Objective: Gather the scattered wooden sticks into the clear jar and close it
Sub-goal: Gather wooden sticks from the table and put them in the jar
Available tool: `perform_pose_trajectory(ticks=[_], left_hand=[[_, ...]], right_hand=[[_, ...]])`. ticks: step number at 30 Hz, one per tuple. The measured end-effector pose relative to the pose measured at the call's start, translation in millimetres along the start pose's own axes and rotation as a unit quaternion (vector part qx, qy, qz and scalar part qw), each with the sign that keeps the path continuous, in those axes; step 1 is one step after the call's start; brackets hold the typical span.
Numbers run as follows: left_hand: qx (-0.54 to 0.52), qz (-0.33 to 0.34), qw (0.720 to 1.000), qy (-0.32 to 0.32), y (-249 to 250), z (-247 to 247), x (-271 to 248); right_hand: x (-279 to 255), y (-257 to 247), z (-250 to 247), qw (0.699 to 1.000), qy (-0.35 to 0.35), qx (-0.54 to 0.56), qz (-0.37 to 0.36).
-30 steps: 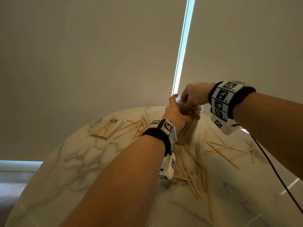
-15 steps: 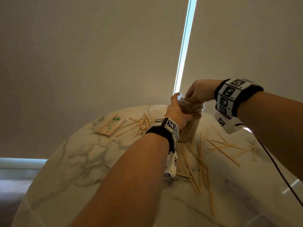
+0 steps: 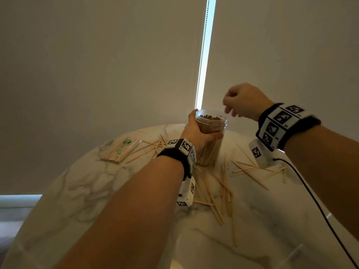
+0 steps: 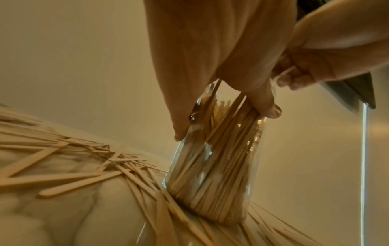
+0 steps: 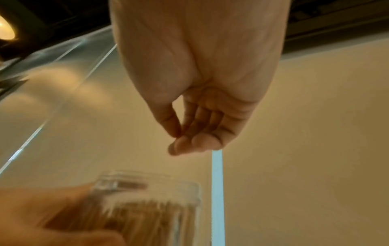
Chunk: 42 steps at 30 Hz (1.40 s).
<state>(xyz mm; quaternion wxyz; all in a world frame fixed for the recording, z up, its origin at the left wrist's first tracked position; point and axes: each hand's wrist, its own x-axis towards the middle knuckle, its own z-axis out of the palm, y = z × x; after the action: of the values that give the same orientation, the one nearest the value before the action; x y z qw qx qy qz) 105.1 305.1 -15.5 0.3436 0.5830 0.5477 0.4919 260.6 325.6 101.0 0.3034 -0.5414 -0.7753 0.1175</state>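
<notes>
A clear jar (image 3: 212,131) stands upright on the marble table (image 3: 81,191), packed with wooden sticks, its mouth uncovered; no lid shows. My left hand (image 3: 202,131) grips its upper part, thumb at the rim and fingers round the front. The left wrist view shows that hand (image 4: 226,123) wrapped round the jar (image 4: 212,174). My right hand (image 3: 229,107) hovers above and to the right of the mouth, fingers hanging loosely curled and empty (image 5: 181,141), over the jar (image 5: 151,199). Loose sticks (image 3: 213,193) lie scattered around the jar's base.
More sticks (image 3: 250,169) lie to the right of the jar and others (image 3: 153,146) to its left. A wrapped bundle of sticks (image 3: 120,150) rests at the far left. A black cable (image 3: 318,206) trails from my right wrist. Window blinds with a bead chain (image 3: 202,55) hang behind the table.
My right hand has lifted off the jar's mouth and drawn up and to the right, empty. The left hand keeps its grip on the jar.
</notes>
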Motion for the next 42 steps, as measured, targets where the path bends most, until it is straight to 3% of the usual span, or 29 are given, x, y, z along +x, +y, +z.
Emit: perform_pose_trajectory(ticks=[2, 5, 7, 9, 11, 14, 15, 20, 25, 28, 36, 42], left_hand=[[0.007, -0.018, 1.0, -0.009, 4, -4, -4], [0.066, -0.063, 0.995, -0.047, 10, -24, -10], [0.131, -0.095, 0.987, -0.024, 6, -47, -8], [0.221, -0.124, 0.967, 0.015, -4, -75, -2], [0.345, -0.163, 0.924, 0.034, -16, -99, 3], [0.493, -0.216, 0.843, -0.003, -30, -113, 3], [0.51, -0.231, 0.828, -0.024, -33, -111, 2], [0.537, -0.24, 0.805, -0.075, -30, -84, -10], [0.602, -0.228, 0.757, -0.109, -45, -67, -9], [0.617, -0.215, 0.749, -0.107, -39, -60, -14], [0.578, -0.151, 0.797, -0.091, -25, -40, -43], [0.626, -0.142, 0.76, -0.103, -6, -41, -84]], right_hand=[[-7, 33, -2, 0.996, 0.006, -0.028, 0.085], [-19, 87, 4, 0.961, -0.104, -0.079, 0.245], [-27, 116, 6, 0.926, -0.156, -0.194, 0.283], [-33, 139, 6, 0.887, -0.18, -0.321, 0.279], [-34, 154, 11, 0.865, -0.222, -0.356, 0.274], [-33, 155, 27, 0.888, -0.25, -0.281, 0.263], [-31, 153, 33, 0.892, -0.251, -0.291, 0.24], [-25, 132, 56, 0.91, -0.27, -0.271, 0.159], [-45, 89, 69, 0.914, -0.289, -0.232, 0.162], [-61, 64, 77, 0.914, -0.308, -0.219, 0.147], [-91, 29, 90, 0.919, -0.306, -0.231, 0.091], [-124, 13, 84, 0.911, -0.284, -0.286, 0.09]])
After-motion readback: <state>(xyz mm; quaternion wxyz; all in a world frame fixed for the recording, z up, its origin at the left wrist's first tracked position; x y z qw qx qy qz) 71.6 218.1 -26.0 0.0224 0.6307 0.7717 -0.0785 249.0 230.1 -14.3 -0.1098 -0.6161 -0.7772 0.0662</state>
